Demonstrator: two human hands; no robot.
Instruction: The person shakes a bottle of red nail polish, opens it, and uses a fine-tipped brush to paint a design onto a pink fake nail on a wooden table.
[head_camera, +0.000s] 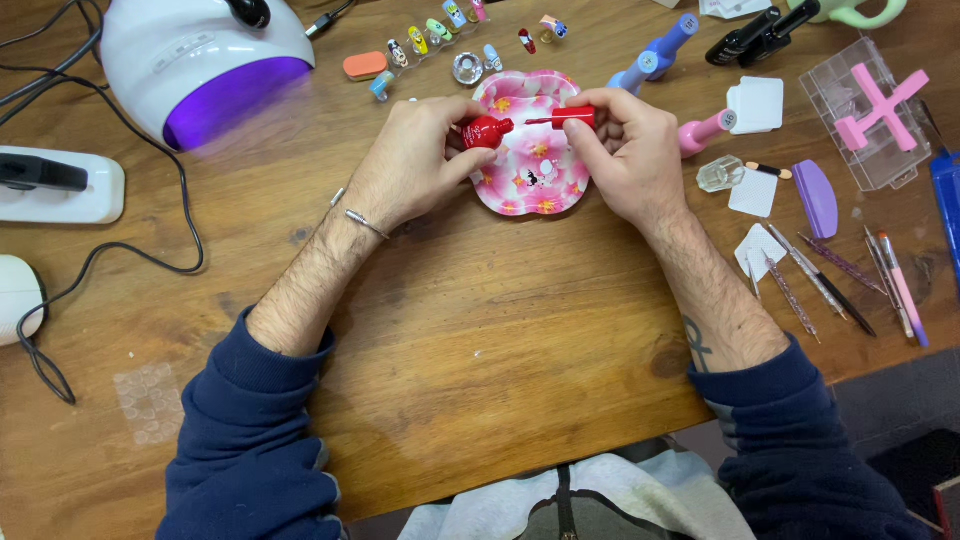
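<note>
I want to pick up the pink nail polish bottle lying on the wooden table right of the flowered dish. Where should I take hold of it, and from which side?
Probably from above, around the long cap of the pink nail polish bottle. It lies on its side, angled, and the cap end near the right hand is slimmer than the body.

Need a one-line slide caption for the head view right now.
Left hand holds a red polish bottle and right hand its red brush cap over a pink flowered dish.

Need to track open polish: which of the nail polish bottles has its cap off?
The red bottle in the left hand; the right hand holds its red cap. The blue, pink and black ones stay capped.
</note>
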